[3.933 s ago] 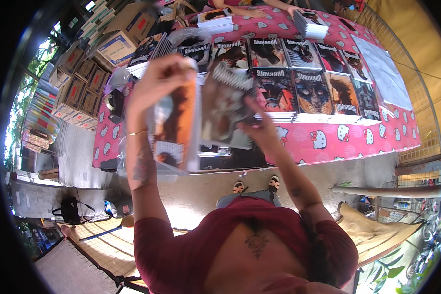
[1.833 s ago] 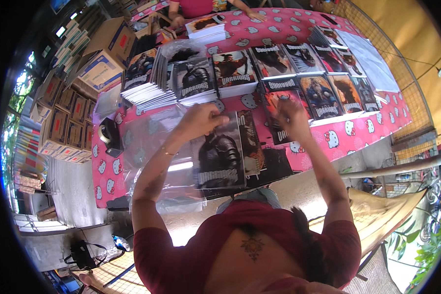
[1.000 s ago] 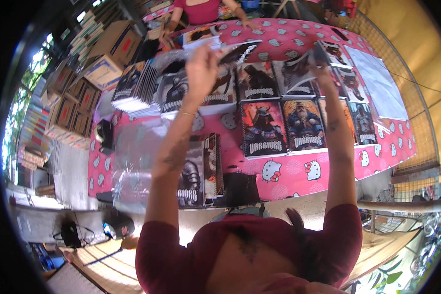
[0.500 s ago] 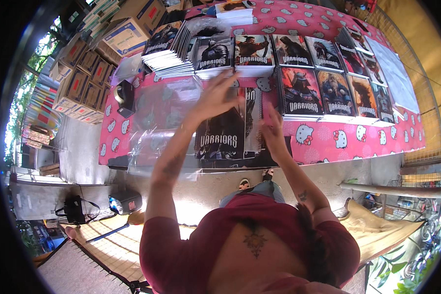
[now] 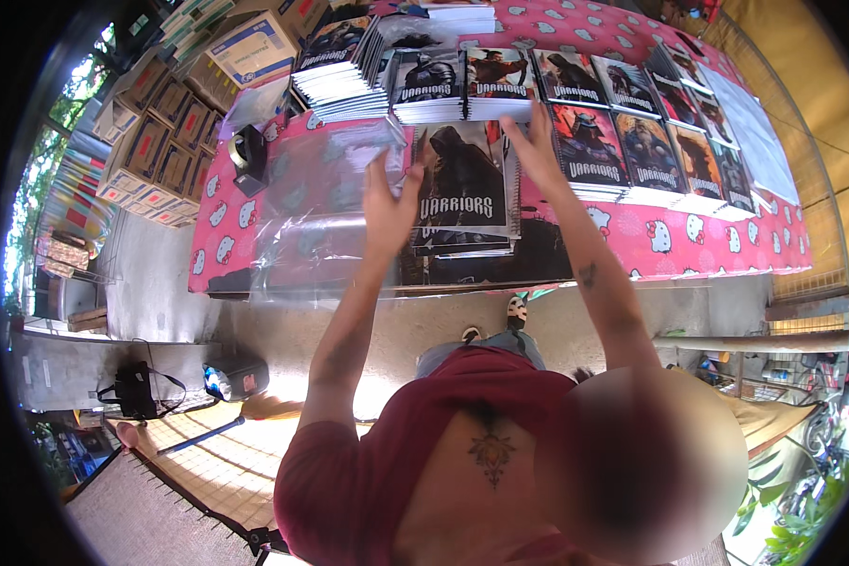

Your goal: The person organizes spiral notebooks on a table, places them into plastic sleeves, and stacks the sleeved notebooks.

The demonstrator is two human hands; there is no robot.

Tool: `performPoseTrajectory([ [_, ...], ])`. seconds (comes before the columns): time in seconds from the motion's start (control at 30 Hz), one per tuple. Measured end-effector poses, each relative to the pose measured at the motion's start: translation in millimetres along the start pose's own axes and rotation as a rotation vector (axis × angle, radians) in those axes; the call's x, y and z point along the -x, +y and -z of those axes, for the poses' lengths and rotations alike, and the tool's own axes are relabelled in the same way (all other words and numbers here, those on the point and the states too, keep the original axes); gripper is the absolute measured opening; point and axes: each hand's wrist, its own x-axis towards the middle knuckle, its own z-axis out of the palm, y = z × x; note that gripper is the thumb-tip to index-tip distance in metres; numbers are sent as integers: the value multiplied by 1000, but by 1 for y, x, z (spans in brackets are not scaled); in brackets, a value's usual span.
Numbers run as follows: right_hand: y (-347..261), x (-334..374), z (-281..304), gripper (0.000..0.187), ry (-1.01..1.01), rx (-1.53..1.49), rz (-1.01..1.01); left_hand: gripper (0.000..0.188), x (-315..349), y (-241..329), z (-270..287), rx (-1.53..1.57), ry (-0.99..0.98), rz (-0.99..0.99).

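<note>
A small pile of spiral notebooks lies in front of me. The top notebook [image 5: 462, 179] has a dark hooded figure on its cover, and others stick out beneath its near edge. My left hand [image 5: 390, 206] is at the pile's left side, fingers spread and thumb by the cover's edge. At the far right corner, by the coil-bound edge, is my right hand [image 5: 538, 156] with its fingers stretched out. Neither hand is wrapped round anything. Clear plastic wrapping [image 5: 316, 203] spreads over the table left of the pile.
Stacked notebooks [image 5: 344, 80] stand at the far left, with rows of others [image 5: 590, 156] to the right. A black tape dispenser [image 5: 248, 160] sits near the table's left side. Cardboard boxes [image 5: 156, 141] are piled beyond the pink patterned tablecloth [image 5: 651, 241].
The hooded-figure notebook now lies squarely on top of the pile. My left hand has drawn back from over the notebooks to their left side; my right hand has moved to the far right corner.
</note>
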Motion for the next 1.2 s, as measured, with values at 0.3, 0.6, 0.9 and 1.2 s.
performPoseTrajectory([
  [0.3,-62,-70,-72,95,-1214,545,120,16,78,48,-23,-331,-649,-172],
  [0.6,19,-30,-8,76,-143,-387,-342,38,-13,17,35,360,-178,306],
  [0.9,20,22,-12,103,-483,-756,-630,44,-45,-54,-32,560,-370,729],
  [1.2,52,-42,61,80,98,-173,7,80,-61,-61,-20,23,-233,445],
])
